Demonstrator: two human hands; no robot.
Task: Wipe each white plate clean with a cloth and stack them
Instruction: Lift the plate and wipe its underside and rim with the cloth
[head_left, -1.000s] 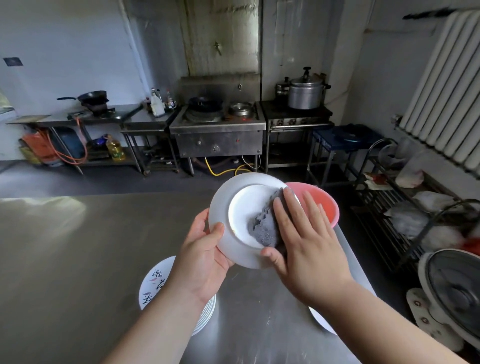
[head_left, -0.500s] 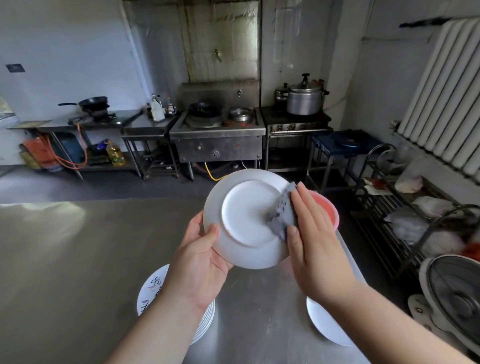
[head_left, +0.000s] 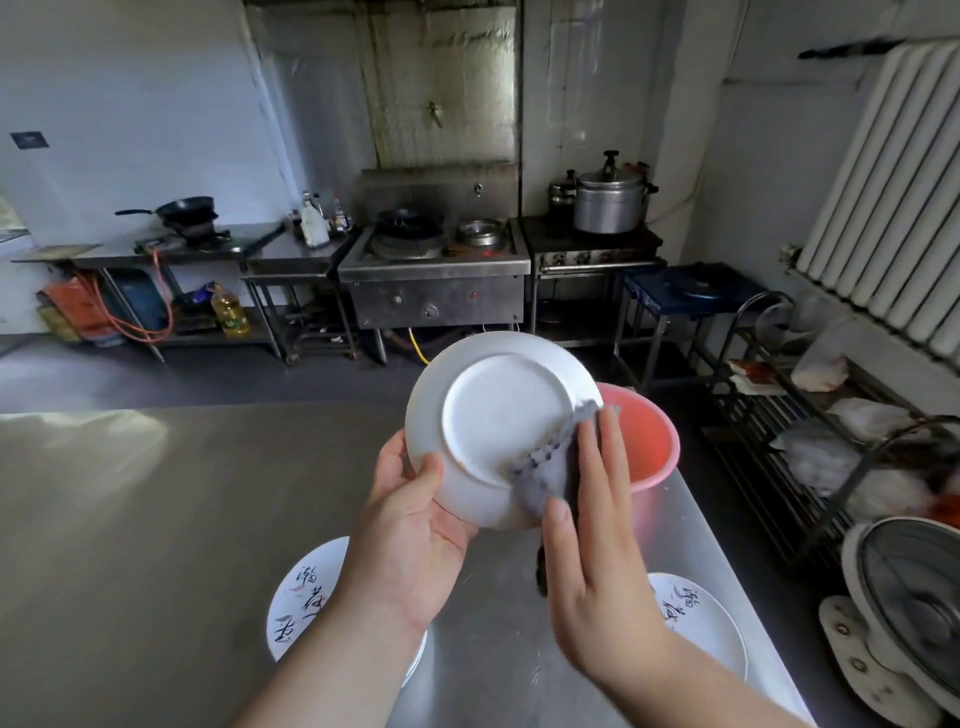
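Observation:
My left hand (head_left: 410, 535) grips a white plate (head_left: 498, 415) by its lower left rim, holding it up with its underside facing me. My right hand (head_left: 597, 540) presses a grey cloth (head_left: 545, 467) flat against the plate's lower right edge. On the steel table (head_left: 156, 519) under my left arm lies a stack of white plates (head_left: 306, 597) with black lettering. Another lettered plate (head_left: 701, 623) lies at the right, partly hidden by my right wrist.
A pink basin (head_left: 644, 441) stands on the table behind the held plate. A wire rack (head_left: 810, 441) with bags and a fan (head_left: 904, 608) stand to the right of the table. Stoves and pots line the far wall.
My right hand has slid the cloth from the plate's middle outward to its lower right edge. The plate has tilted a little and moved slightly higher.

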